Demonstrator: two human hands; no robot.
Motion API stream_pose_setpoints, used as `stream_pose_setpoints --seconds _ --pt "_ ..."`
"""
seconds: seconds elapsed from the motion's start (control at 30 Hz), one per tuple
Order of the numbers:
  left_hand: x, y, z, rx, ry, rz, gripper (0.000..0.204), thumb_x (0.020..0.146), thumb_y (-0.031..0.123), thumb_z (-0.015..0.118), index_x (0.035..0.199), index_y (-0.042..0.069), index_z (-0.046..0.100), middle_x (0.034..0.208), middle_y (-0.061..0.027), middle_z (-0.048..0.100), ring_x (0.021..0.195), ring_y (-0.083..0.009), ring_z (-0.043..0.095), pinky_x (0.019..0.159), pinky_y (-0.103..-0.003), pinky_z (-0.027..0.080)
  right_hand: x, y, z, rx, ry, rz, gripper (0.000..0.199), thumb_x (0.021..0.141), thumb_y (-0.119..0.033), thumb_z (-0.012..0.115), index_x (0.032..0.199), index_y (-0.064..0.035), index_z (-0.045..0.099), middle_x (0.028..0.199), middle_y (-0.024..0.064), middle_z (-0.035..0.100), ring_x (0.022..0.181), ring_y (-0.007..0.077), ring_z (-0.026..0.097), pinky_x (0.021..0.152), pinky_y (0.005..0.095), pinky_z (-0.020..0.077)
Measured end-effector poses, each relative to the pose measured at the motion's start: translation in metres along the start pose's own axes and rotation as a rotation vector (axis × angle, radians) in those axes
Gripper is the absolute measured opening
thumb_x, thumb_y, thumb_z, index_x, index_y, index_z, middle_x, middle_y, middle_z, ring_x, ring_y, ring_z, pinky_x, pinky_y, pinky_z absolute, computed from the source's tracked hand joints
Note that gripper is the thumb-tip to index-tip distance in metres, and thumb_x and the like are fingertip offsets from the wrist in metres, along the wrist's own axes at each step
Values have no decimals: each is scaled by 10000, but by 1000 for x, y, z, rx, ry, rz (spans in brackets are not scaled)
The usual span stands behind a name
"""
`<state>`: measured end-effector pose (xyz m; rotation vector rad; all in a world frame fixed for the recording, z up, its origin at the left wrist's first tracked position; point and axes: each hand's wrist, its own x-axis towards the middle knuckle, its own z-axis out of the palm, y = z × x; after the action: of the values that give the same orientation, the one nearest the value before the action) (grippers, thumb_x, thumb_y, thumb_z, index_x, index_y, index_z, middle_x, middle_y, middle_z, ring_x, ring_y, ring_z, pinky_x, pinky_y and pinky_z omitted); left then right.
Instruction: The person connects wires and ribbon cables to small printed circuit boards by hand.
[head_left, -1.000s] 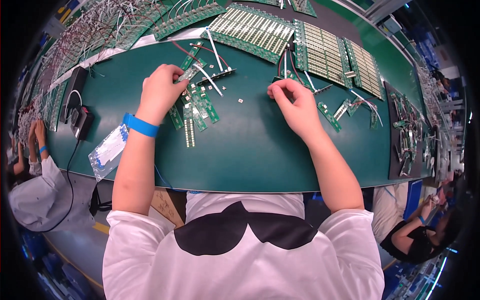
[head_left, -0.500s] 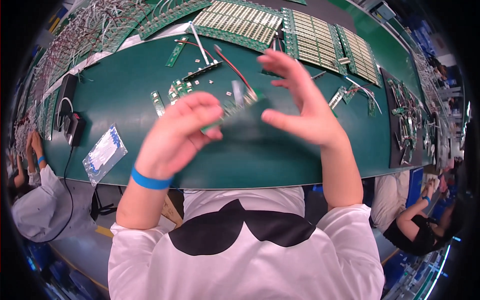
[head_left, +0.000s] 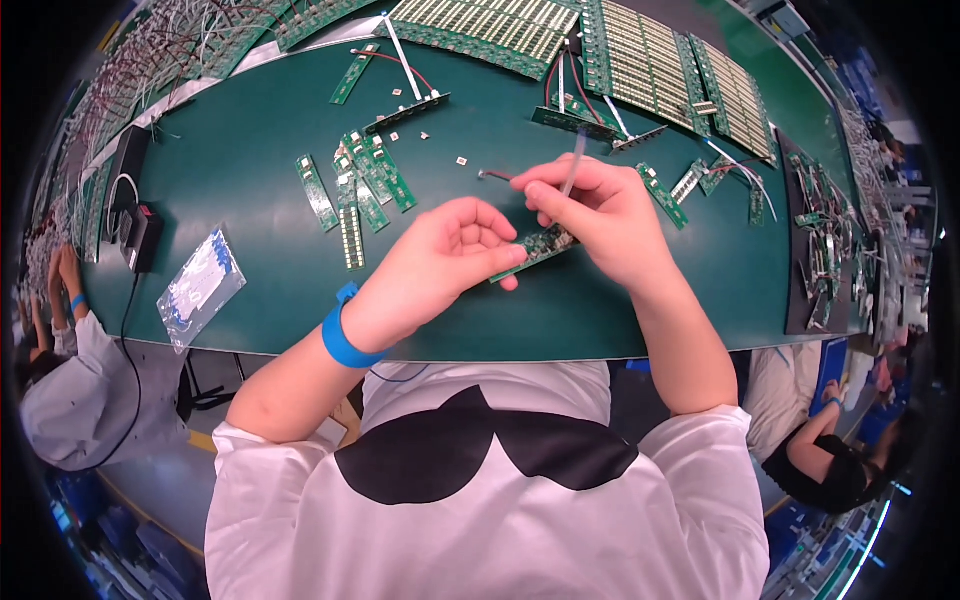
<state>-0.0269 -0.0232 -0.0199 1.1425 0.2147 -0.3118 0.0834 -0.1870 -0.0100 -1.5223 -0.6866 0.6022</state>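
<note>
A narrow green circuit board (head_left: 540, 250) is held tilted above the green table, in front of me. My left hand (head_left: 445, 250) pinches its left end between thumb and fingers. At the board's right end is my right hand (head_left: 612, 215), its thumb and forefinger closed on a cable. A whitish flat cable (head_left: 577, 160) rises from between those fingers. The end of a red-and-black wire (head_left: 494, 176) sticks out to the left beside the fingertips. My right fingers hide where the cables meet the board. Left of my hands lie several loose small circuit boards (head_left: 378, 180).
Wired boards (head_left: 408, 112) stand on edge farther back, with more wired boards (head_left: 575, 122) to their right. Large board panels (head_left: 490, 38) line the far side. A clear bag (head_left: 203, 287) and black power adapter (head_left: 148, 240) lie left. Boards fill a dark mat (head_left: 805, 290) at right.
My right hand has come in toward the board and closed on the cable. My left hand has moved right with the board, which now shows more sharply.
</note>
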Motion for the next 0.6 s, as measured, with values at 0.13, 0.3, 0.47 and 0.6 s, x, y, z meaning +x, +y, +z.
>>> stream_pose_setpoints --seconds 0.13,0.3,0.47,0.6 --pt "-4 14 -20 967 435 486 259 799 228 668 906 7 589 883 -125 602 814 -232 600 690 -318 475 -3 -4 -9 -31 35 157 231 900 -196 560 1022 -20 647 789 18 622 633 46 526 580 183 434" --pt "6 32 -72 1504 759 464 280 762 261 692 911 35 620 788 -106 558 780 -278 546 694 -373 434 -8 -6 -16 -750 55 -190 262 897 -196 550 1089 -31 619 943 104 586 816 173 553 727 297 453" --pt "15 30 -70 1651 677 502 234 750 249 695 876 57 650 796 -72 569 786 -252 553 729 -363 387 0 -2 -22 -1065 210 -580 320 827 -34 570 1146 -38 579 1003 124 569 902 237 539 793 362 442" --pt "18 25 -64 1520 606 543 139 755 194 685 822 72 674 787 -47 593 771 -224 564 744 -343 355 1 0 -18 -579 91 -452 293 829 34 528 1109 -32 585 902 104 576 766 229 553 677 307 466"
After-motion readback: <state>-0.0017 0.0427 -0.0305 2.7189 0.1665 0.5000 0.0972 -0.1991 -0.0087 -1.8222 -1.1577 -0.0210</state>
